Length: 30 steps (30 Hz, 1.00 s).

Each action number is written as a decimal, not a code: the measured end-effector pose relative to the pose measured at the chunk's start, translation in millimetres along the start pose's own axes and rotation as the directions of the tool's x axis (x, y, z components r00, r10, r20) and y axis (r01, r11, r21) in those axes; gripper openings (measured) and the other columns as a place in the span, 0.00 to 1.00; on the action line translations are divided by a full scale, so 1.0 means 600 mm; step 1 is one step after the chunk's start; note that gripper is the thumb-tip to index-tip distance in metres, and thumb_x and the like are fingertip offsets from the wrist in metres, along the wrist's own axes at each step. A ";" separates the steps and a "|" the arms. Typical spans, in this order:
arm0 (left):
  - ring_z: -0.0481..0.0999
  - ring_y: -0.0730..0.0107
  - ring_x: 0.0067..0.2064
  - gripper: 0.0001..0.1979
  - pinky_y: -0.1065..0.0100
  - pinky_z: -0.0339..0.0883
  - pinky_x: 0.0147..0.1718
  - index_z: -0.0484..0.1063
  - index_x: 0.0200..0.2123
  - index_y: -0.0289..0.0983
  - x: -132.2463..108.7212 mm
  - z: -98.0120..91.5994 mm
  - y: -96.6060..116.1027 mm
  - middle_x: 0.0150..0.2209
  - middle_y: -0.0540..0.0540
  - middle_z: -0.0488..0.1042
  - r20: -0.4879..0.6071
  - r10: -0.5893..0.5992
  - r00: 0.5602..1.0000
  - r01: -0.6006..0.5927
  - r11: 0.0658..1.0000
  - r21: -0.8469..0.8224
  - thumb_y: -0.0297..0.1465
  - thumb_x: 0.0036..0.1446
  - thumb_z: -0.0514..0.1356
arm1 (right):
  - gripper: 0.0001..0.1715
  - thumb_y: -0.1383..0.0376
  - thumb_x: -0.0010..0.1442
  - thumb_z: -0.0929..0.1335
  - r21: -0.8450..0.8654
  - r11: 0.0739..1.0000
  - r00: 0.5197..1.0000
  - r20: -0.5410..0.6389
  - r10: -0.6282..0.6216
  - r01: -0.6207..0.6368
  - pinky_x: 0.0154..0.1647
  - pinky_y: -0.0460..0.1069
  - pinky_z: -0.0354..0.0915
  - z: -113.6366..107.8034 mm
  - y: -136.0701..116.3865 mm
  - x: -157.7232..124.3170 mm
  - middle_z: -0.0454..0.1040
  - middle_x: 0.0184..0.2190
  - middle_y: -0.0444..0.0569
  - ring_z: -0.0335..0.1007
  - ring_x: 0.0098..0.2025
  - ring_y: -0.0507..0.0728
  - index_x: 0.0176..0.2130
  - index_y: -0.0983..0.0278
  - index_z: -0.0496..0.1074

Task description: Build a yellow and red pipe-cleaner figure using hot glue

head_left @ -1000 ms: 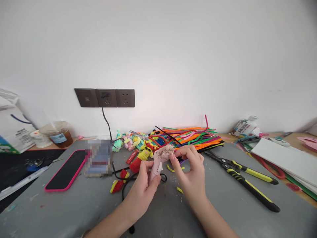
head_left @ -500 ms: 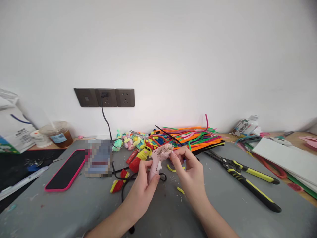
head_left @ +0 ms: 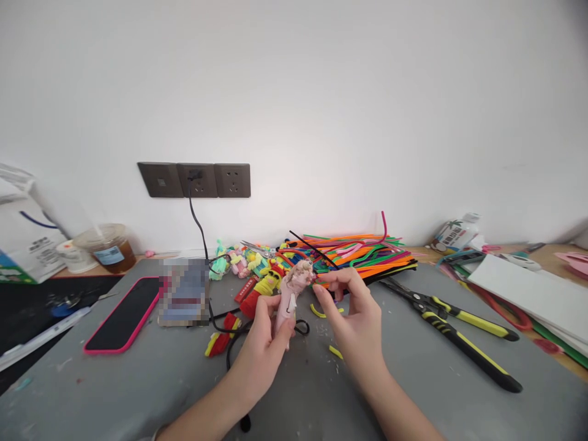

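Observation:
A pale pink glue gun (head_left: 296,283) with a stained, crusted front is gripped by its handle in my left hand (head_left: 267,343). Just right of its nozzle is my right hand (head_left: 353,312), thumb and forefinger drawn close together; whatever lies between the fingertips is too small to make out. Behind the glue gun stands a red and yellow fuzzy figure (head_left: 267,283). A small red and yellow fuzzy piece (head_left: 223,334) lies left of my left hand. Short yellow bits (head_left: 335,351) lie under my right hand.
Colourful pipe cleaners (head_left: 367,251) lie piled by the wall. Yellow-black pliers (head_left: 459,331) are at the right, a pink-cased phone (head_left: 123,315) at the left. A black cord (head_left: 197,220) runs from the wall socket (head_left: 197,180) to the mat. A drink cup (head_left: 113,250) stands back left.
The glue gun has turned and tipped more upright in my left hand. My right fingertips have moved slightly away from its nozzle.

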<state>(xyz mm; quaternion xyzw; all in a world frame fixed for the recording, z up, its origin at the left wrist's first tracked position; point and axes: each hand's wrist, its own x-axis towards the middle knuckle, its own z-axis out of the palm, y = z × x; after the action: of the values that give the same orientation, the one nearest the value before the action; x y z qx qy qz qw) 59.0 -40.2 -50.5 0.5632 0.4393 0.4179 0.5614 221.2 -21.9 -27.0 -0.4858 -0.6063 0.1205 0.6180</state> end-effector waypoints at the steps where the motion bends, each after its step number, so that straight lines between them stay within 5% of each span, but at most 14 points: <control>1: 0.64 0.70 0.31 0.28 0.65 0.63 0.33 0.59 0.52 0.37 -0.001 0.000 -0.001 0.35 0.49 0.66 0.008 -0.001 1.000 0.001 1.000 0.008 0.54 0.62 0.56 | 0.04 0.61 0.62 0.71 -0.035 0.999 0.999 0.001 -0.032 0.032 0.35 0.52 0.55 0.001 0.000 -0.002 0.65 0.28 0.41 0.59 0.30 0.55 0.38 0.58 0.72; 15: 0.65 0.65 0.37 0.26 0.61 0.62 0.38 0.58 0.53 0.37 -0.004 0.000 -0.003 0.41 0.44 0.67 0.038 0.013 0.999 -0.017 0.994 0.104 0.52 0.64 0.53 | 0.07 0.67 0.62 0.72 -0.038 0.992 0.990 -0.071 -0.121 0.118 0.35 0.51 0.54 0.005 -0.003 -0.004 0.72 0.27 0.40 0.62 0.28 0.53 0.31 0.58 0.73; 30: 0.66 0.69 0.33 0.31 0.64 0.64 0.34 0.61 0.52 0.37 -0.003 0.003 -0.004 0.40 0.45 0.68 0.060 -0.013 0.998 0.013 1.000 -0.007 0.57 0.60 0.55 | 0.12 0.63 0.60 0.71 0.032 0.996 0.993 -0.085 0.081 -0.079 0.31 0.50 0.55 0.003 0.005 0.002 0.66 0.24 0.40 0.57 0.27 0.53 0.27 0.60 0.68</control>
<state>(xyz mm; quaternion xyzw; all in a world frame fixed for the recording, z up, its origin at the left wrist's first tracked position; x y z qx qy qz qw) 60.2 -42.4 -53.0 0.5707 0.4243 0.3988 0.5790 221.0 -18.7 -28.9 -0.5054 -0.5574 0.1329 0.6451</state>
